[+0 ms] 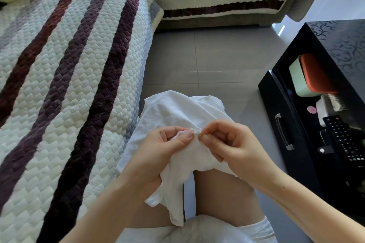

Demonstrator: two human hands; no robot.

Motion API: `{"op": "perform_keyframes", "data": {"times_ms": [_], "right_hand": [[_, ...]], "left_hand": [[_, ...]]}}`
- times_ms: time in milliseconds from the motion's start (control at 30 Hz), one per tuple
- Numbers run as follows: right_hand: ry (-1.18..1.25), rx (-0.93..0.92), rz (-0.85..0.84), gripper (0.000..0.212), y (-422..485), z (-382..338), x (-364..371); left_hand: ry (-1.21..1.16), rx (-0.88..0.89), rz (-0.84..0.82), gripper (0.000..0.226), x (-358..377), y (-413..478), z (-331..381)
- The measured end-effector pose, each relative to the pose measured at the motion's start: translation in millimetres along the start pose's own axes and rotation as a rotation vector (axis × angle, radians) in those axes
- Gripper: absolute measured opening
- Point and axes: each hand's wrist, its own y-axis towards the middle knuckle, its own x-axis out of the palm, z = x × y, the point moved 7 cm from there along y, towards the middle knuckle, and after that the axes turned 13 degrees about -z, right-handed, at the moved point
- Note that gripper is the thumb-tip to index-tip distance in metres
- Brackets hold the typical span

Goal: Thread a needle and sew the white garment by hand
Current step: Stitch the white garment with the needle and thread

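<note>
Fold of white garment (173, 110) at lower centre, pinched in left hand (158, 144), likely to keep cloth taut; needle (200, 134) pinched by right hand (223, 140) against that fold, ready for stitching.

Garment (173, 112) on lap (223, 193) — sofa (69, 65) left, cabinet (345, 45) right (remote (343, 140) inside)

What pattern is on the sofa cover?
Cream quilting with maroon and purple stripes on the sofa cover, head view.
</note>
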Motion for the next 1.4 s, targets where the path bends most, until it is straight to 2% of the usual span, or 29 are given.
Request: {"op": "perform_keyframes", "data": {"times_ms": [100, 233, 400, 567, 733, 867, 967, 1200, 1400], "right_hand": [[-0.046, -0.021, -0.011, 0.01, -1, 3, 4], [-0.255, 0.015, -0.008, 0.005, -8, 5, -3], [-0.56, 0.01, 0.083, 0.008, -15, 1, -13], [-0.487, -0.109, 0.11, 0.012, -7, -11, 0], [-0.502, -0.065, 0.11, 0.009, -10, -4, -9], [-0.563, -0.087, 0.123, 0.011, -9, -9, -7], [-0.582, -0.094, 0.15, 0.008, -7, -12, -8], [-1.0, -0.351, 0.32, 0.012, -21, -40, -3], [-1.084, -0.501, 0.238, 0.022, -14, -40, 3]], "left_hand": [[0.024, 0.024, 0.038, 0.036, 0, 0, 1], [0.009, 0.036, 0.065, 0.031, 0, -3, 2], [0.046, 0.051, 0.083, 0.03, 3, -3, 2], [0.141, 0.071, 0.078, 0.014, 12, -4, 1], [0.102, 0.103, 0.089, 0.014, 10, -5, 5], [0.181, 0.091, 0.071, 0.023, 17, -3, 2], [0.181, 0.089, 0.085, 0.021, 16, -3, 1], [0.179, 0.104, 0.112, 0.023, 8, -2, 4], [0.232, 0.126, 0.062, 0.026, 13, 0, 5]]}}
